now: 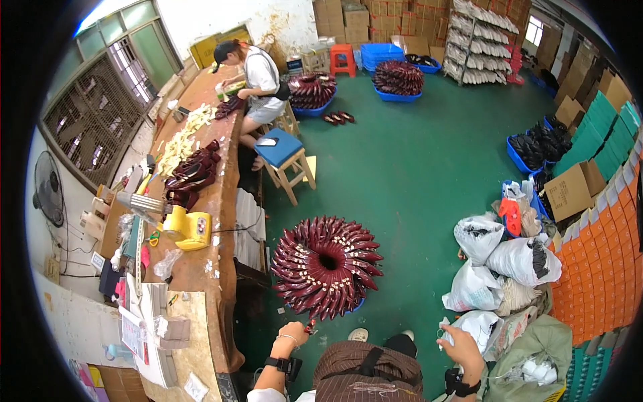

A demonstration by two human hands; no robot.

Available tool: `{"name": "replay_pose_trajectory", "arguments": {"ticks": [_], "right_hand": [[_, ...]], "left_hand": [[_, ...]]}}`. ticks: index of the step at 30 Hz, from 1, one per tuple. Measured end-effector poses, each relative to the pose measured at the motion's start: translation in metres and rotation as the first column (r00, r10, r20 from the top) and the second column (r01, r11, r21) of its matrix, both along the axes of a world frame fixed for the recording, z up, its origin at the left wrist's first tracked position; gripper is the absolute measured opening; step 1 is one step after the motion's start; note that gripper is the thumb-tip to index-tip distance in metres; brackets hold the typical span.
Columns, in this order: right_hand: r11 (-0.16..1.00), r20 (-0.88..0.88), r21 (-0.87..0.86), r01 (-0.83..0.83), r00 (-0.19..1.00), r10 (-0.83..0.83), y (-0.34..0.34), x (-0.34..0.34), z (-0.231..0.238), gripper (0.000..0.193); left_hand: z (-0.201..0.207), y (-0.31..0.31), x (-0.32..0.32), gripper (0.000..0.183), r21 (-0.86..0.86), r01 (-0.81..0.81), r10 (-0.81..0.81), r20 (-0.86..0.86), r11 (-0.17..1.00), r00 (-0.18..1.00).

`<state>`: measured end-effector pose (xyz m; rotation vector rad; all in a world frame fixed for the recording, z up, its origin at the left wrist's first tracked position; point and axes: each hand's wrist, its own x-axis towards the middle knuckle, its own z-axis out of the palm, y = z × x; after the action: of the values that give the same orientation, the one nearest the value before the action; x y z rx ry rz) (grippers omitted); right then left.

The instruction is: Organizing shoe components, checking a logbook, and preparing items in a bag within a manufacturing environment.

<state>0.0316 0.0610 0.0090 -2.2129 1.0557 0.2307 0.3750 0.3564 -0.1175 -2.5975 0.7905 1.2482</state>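
Note:
My left hand (292, 337) is closed, knuckles up, above the floor at the bottom middle. A small red item (311, 326) with a shiny part shows at its fingertips; its kind is unclear. At the lower right, my right hand (461, 345) is raised, with a small whitish, looped thing (441, 333) between thumb and fingers, too small to name. Ahead of my left hand, on the floor, a blue basin (357, 307) bears a round stack of dark red shoes (321, 264), toes outward. Neither hand touches them.
Along the left runs a long workbench (224, 228) with dark red shoes (194, 171) and a yellow tape dispenser (191, 229). Farther up, another person (261, 77) works beside a blue-topped stool (278, 149). White sacks (522, 261) and stacked orange boxes (606, 248) line the right.

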Motion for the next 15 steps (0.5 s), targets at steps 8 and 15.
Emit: {"name": "replay_pose_trajectory", "arguments": {"ticks": [8,15], "right_hand": [[0.986,-0.017,-0.004,0.164,0.986,-0.164,-0.16,-0.008,-0.039,0.047],[0.968,-0.237,-0.133,-0.214,0.955,0.179,-0.357,0.02,-0.069,0.042]], "left_hand": [[-0.114,0.024,-0.012,0.034,0.238,-0.512,0.535,-0.04,0.825,0.844],[-0.178,-0.022,-0.105,0.064,0.762,-0.238,0.694,-0.352,0.602,0.628]]}}
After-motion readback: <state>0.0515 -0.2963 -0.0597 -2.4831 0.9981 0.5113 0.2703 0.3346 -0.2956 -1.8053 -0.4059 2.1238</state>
